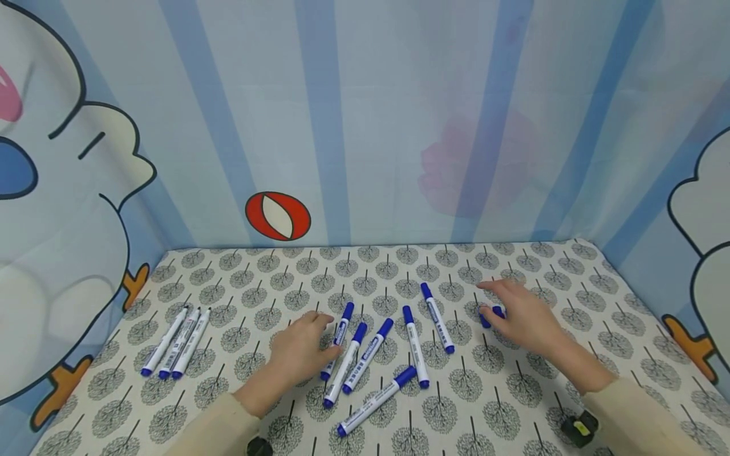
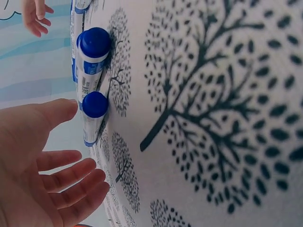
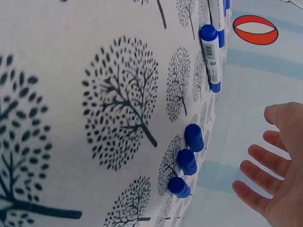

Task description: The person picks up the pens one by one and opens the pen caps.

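My left hand (image 1: 301,351) hovers beside the leftmost capped blue marker (image 1: 342,332), its fingers relaxed and holding nothing. In the left wrist view, a gap shows between the thumb and the nearest marker (image 2: 90,125). Several more white markers with blue caps lie to its right, among them one slanted marker (image 1: 376,402) nearest me. On the right, my right hand (image 1: 527,316) is over loose blue caps (image 1: 485,318), partly hiding them. Three caps (image 3: 187,161) stand close together in the right wrist view, apart from the loosely spread fingers.
Three uncapped markers (image 1: 181,345) lie side by side at the left, tips pointing away from me. The tablecloth (image 1: 239,297) has a tree print. Behind it rises a blue striped fabric wall (image 1: 376,126), with printed cartoon side walls (image 1: 57,253).
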`<state>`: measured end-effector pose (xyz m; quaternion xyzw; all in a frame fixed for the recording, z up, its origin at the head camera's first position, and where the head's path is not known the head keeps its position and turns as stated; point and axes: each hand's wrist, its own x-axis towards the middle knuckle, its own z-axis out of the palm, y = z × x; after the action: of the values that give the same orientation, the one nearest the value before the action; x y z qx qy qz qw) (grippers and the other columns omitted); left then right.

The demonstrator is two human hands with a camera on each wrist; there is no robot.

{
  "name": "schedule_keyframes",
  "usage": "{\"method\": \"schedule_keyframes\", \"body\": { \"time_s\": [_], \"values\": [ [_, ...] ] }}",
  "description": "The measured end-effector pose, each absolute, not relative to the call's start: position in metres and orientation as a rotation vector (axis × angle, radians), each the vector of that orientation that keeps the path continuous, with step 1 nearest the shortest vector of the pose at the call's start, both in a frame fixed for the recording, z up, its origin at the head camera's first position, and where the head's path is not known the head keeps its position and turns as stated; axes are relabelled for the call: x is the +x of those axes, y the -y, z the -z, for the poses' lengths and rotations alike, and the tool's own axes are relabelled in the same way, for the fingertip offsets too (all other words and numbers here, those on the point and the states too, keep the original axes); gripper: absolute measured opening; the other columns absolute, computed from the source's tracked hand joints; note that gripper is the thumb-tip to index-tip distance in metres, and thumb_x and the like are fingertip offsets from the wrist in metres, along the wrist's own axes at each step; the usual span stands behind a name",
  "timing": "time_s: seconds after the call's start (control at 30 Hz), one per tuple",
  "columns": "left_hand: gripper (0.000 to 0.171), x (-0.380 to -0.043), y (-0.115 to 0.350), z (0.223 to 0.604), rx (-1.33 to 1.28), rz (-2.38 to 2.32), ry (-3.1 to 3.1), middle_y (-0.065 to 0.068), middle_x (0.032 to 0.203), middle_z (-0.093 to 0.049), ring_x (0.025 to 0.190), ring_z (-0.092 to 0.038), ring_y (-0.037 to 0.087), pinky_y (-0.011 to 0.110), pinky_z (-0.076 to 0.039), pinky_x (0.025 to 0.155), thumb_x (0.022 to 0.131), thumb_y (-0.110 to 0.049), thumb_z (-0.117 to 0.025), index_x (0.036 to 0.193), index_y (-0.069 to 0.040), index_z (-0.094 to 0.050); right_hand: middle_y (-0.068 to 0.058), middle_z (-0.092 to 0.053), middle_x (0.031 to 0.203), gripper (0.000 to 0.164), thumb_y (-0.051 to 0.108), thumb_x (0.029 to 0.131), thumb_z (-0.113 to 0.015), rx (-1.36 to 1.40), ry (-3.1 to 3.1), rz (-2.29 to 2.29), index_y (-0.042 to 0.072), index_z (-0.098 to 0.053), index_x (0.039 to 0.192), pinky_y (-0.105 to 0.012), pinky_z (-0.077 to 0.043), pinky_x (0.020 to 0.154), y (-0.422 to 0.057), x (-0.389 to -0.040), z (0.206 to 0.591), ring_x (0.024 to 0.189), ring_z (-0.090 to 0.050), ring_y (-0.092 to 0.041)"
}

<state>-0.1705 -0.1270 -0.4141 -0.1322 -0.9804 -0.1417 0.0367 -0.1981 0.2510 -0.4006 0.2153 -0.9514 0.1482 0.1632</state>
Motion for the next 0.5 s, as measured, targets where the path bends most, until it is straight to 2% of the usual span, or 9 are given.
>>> {"method": "schedule_keyframes", "body": {
  "time_s": [0.23,0.47,0.5],
  "values": [
    [0.058,-0.170,0.124,0.413,-0.389,0.393,3.036,0.010,0.110,-0.060,0.080,-0.061,0.021,0.030,-0.048,0.050,0.072,-0.042,-0.074,0.117,-0.009,-0.060,-0.015,-0.059,0.116,0.045,0.024,0.083,-0.067,0.655,2.704,-0.429,0.009,-0.055,0.123,-0.050,-0.050,0.078,-0.244,-0.194,0.397,0.104,-0.056,-0.035],
    [0.053,-0.170,0.119,0.412,-0.319,0.465,3.064,0.013,0.110,-0.062,0.067,-0.060,0.021,0.027,-0.046,0.046,0.071,-0.034,-0.076,0.113,-0.005,-0.061,-0.013,-0.060,0.114,0.044,0.023,0.082,-0.068,0.692,2.673,-0.428,0.009,-0.055,0.122,-0.048,-0.051,0.077,-0.238,-0.193,0.397,0.100,-0.058,-0.032],
    [0.049,-0.169,0.119,0.412,-0.308,0.474,3.074,0.012,0.105,-0.063,0.065,-0.059,0.020,0.026,-0.045,0.045,0.071,-0.033,-0.076,0.109,-0.005,-0.062,-0.013,-0.061,0.114,0.044,0.023,0.082,-0.068,0.696,2.668,-0.429,0.008,-0.055,0.122,-0.048,-0.051,0.078,-0.238,-0.193,0.398,0.100,-0.058,-0.032]
  ]
}}
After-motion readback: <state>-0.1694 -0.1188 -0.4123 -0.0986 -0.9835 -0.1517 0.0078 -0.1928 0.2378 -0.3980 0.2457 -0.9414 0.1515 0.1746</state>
